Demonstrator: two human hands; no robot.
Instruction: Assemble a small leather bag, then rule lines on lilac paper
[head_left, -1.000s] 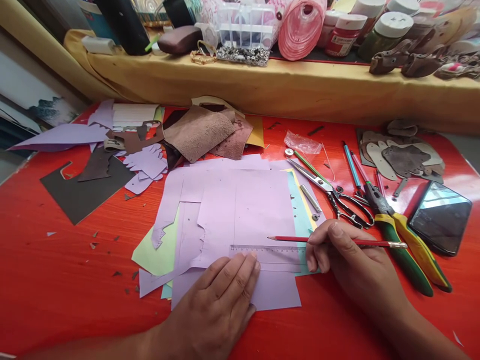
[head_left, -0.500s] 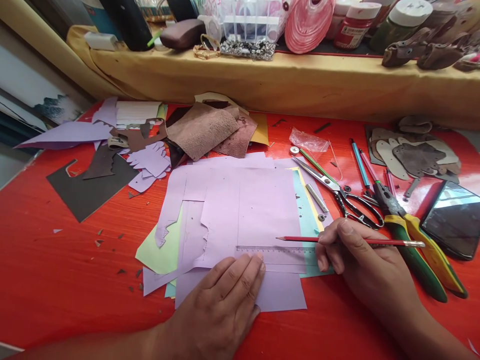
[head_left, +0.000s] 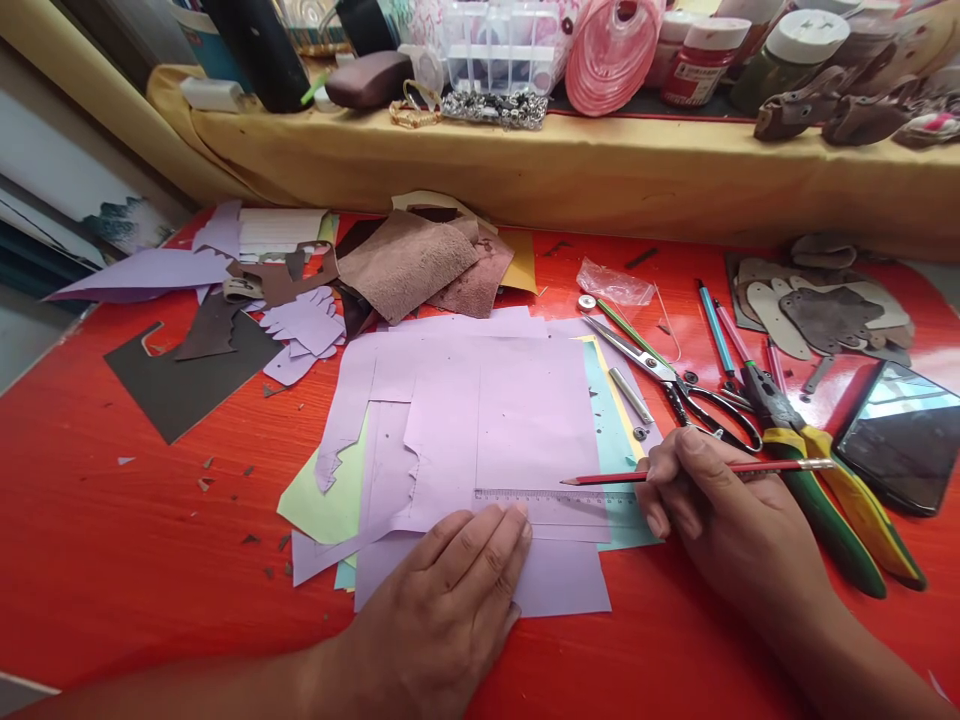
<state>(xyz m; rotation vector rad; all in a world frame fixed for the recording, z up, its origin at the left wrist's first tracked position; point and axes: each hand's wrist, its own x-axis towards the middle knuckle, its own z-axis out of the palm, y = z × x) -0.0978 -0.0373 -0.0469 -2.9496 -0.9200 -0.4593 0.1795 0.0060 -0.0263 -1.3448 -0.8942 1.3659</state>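
My left hand lies flat, palm down, fingers side by side and slanting rightward, fingertips on the clear ruler. The ruler's long axis runs crosswise over the lilac sheet and past its right edge. Just above, the red pencil points left, nearly parallel, back end slightly higher; I can't tell whether its tip touches paper. My right hand grips it between thumb and curled fingers, apart from my left.
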